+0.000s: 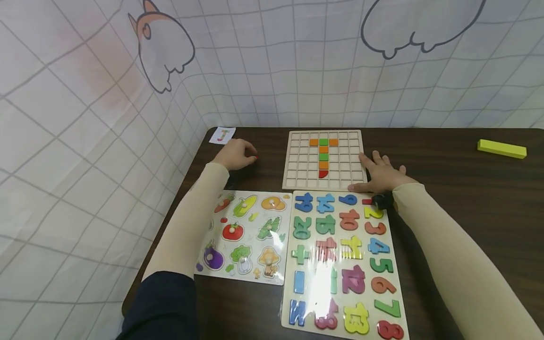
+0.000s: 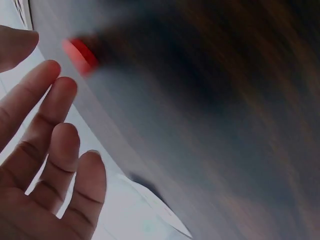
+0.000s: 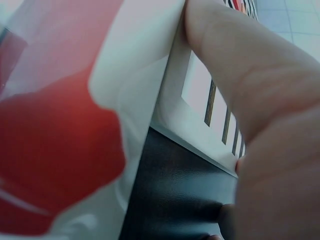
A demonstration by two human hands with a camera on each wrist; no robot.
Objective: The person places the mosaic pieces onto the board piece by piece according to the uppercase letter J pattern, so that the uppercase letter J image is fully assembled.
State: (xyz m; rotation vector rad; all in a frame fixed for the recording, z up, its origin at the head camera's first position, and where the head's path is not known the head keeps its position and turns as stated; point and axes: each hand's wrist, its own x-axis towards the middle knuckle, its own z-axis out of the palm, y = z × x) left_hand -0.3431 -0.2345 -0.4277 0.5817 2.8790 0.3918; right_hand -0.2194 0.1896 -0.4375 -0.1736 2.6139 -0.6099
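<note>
My left hand (image 1: 238, 154) is over the table's far left part, its fingers loosely bent with gaps between them. A small red piece (image 2: 81, 56) shows just past its fingertips in the left wrist view. My right hand (image 1: 382, 174) rests at the right edge of a wooden grid board (image 1: 301, 160), fingers spread and thumb at the near right corner. On the board, orange and green squares form a T, with a red rounded piece (image 1: 323, 174) at the bottom of its stem. A small picture card (image 1: 222, 135) lies beyond the left hand.
Nearer than the grid board lie a vegetable puzzle board (image 1: 250, 236) and a number puzzle board (image 1: 312, 288), side by side under glossy film. A yellow-green bar (image 1: 501, 148) lies far right on the dark table (image 1: 459, 189). White grid-patterned cloth (image 1: 272, 85) hangs behind.
</note>
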